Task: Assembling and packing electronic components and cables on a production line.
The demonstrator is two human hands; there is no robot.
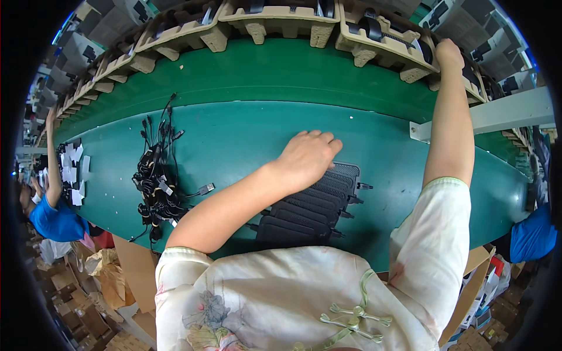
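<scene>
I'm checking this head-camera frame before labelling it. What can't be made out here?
- Left hand: rests on the row of black ribbed adapters; whether it grips one is hidden beneath the palm.
- Right hand: reaches the pulp tray near the top edge; its fingers are hidden behind the tray, so any hold is unclear.
- Nearest adapters: covered by the person's forearm and blouse.
- Cable bundle: too tangled to count.
- White pieces at far left: too small to identify.

A tangle of black cables (157,181) lies on the green bench (246,134), with white paper slips (73,169) further left.
</scene>
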